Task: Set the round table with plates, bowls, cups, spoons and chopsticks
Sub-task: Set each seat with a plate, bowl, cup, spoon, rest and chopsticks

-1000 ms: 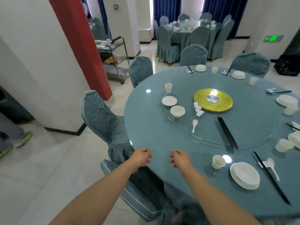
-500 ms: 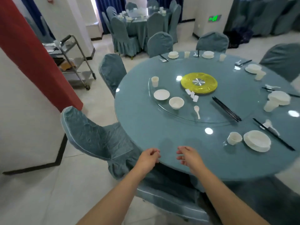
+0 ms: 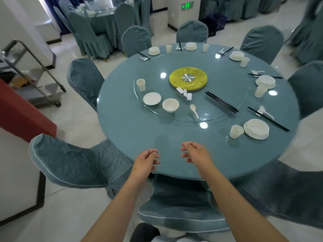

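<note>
While your left hand and right hand hover side by side over the near edge of the round surface, each grip is loosely curled and holds nothing. On the glass turntable, a cup stands at the far left, with a plate and a bowl just nearer and right of it. A spoon lies right of the bowl, and a bundle of black chopsticks lies further right, below the yellow centre disc. Small white rests sit touching that disc's near edge. At the near right, a finished setting has a cup beside a bowl on a plate. A covered chair stands below your hands.
</note>
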`<state>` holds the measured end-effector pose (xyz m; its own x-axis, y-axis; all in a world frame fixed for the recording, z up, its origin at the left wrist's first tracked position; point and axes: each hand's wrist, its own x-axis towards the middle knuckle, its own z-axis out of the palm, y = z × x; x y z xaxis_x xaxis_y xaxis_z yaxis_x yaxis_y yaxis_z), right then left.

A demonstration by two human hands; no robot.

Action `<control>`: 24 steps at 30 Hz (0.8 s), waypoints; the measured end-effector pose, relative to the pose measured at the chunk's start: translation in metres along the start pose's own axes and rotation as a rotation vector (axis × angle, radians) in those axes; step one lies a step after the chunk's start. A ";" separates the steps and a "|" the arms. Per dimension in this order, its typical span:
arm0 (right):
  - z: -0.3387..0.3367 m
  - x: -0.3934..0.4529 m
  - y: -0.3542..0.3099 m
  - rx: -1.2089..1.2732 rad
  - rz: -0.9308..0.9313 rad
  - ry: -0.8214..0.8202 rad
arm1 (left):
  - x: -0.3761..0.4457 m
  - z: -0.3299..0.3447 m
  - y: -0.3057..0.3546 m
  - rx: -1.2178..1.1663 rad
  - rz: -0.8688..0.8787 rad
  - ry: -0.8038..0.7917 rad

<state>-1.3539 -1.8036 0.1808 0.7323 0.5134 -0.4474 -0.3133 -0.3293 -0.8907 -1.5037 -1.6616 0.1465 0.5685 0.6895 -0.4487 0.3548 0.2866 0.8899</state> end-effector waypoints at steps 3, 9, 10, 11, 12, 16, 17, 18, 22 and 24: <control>0.027 0.012 -0.005 0.022 0.003 0.025 | 0.022 -0.018 0.013 -0.009 0.008 -0.041; 0.103 0.047 0.002 0.035 0.040 0.181 | 0.089 -0.084 0.040 0.059 -0.002 -0.180; 0.114 0.050 0.004 0.042 0.053 0.202 | 0.096 -0.093 0.044 0.080 -0.005 -0.207; 0.136 0.056 0.004 0.061 0.058 0.232 | 0.111 -0.112 0.050 0.123 0.001 -0.244; 0.154 0.061 0.002 0.072 0.055 0.259 | 0.125 -0.127 0.054 0.154 0.006 -0.274; 0.220 0.067 -0.014 0.136 0.082 0.338 | 0.157 -0.184 0.073 0.233 0.021 -0.345; 0.230 0.068 -0.017 0.149 0.079 0.343 | 0.161 -0.191 0.077 0.235 0.026 -0.352; 0.240 0.069 -0.021 0.154 0.077 0.347 | 0.168 -0.198 0.081 0.233 0.033 -0.361; 0.265 0.068 -0.035 0.135 0.064 0.378 | 0.183 -0.212 0.094 0.238 0.044 -0.422; 0.269 0.067 -0.039 0.120 0.054 0.409 | 0.186 -0.213 0.096 0.230 0.039 -0.444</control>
<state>-1.4553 -1.5428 0.1639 0.8849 0.1331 -0.4463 -0.4082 -0.2398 -0.8808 -1.5222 -1.3638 0.1661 0.8277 0.3330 -0.4516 0.4532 0.0776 0.8880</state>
